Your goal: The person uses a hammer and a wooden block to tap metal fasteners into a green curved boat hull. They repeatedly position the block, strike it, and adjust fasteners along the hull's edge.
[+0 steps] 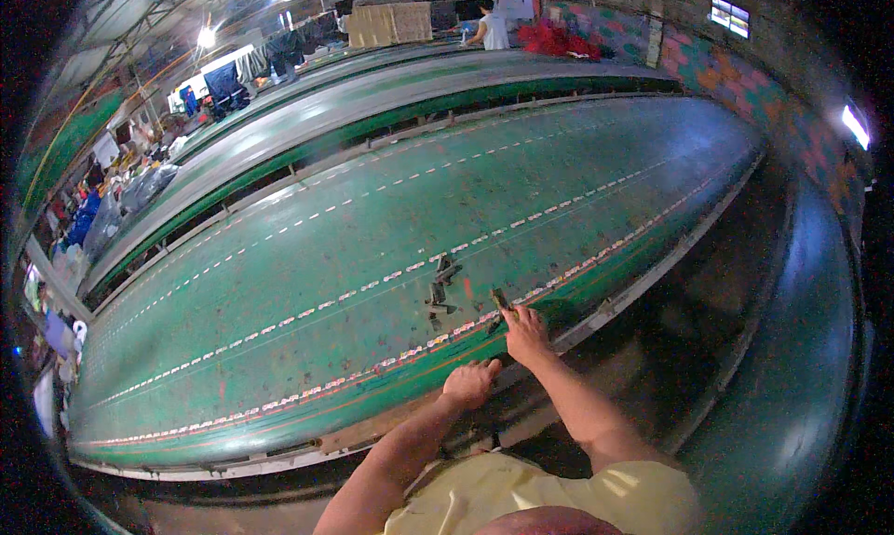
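Observation:
A long green table (326, 246) stretches in front of me, crossed by rows of small white marks. My right hand (528, 335) is over its near edge, fingers closed round a small dark block-like piece (500, 299) that sticks up past the fingertips. Lower and to the left, my left hand (472, 383) is at the table's near rail with its fingers curled; what they grip, if anything, is hidden. Several small dark metal-looking pieces (438, 293) lie in a loose cluster on the green surface, beyond my hands. Their exact kind is too small to tell.
The table's pale edge rail (643, 288) runs along my side. Behind me to the right is another long table (801, 349). More long tables (372, 79) lie beyond, where a person in white (494, 27) stands near a red heap (559, 41). Plastic-wrapped bundles (140, 189) are piled at far left.

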Demonstrator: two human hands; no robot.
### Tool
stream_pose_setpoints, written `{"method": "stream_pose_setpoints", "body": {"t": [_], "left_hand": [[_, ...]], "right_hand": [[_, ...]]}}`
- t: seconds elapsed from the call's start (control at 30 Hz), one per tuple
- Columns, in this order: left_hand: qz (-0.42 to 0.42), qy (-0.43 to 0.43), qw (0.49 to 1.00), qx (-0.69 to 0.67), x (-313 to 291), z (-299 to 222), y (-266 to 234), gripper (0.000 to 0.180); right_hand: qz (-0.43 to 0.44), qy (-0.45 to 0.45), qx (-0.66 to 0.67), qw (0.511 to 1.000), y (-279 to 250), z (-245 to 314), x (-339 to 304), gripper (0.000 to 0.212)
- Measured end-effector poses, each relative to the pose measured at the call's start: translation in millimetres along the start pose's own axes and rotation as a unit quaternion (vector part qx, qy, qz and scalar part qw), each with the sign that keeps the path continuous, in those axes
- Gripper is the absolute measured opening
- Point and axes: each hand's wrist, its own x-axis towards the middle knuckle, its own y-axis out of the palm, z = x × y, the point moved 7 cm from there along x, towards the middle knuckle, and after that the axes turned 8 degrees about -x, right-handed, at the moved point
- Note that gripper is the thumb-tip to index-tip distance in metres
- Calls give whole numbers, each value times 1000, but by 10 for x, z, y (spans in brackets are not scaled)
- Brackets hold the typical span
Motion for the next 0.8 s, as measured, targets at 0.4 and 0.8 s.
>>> {"method": "stream_pose_setpoints", "body": {"t": [0.4, 0.8], "left_hand": [[50, -41, 997, -50, -74, -151, -264, 28], [46, -41, 997, -45, -1, -30, -86, 28]], "right_hand": [[158, 8, 110, 981, 331, -15, 324, 51], [-71, 51, 317, 944, -339, -145, -1458, 44]]}}
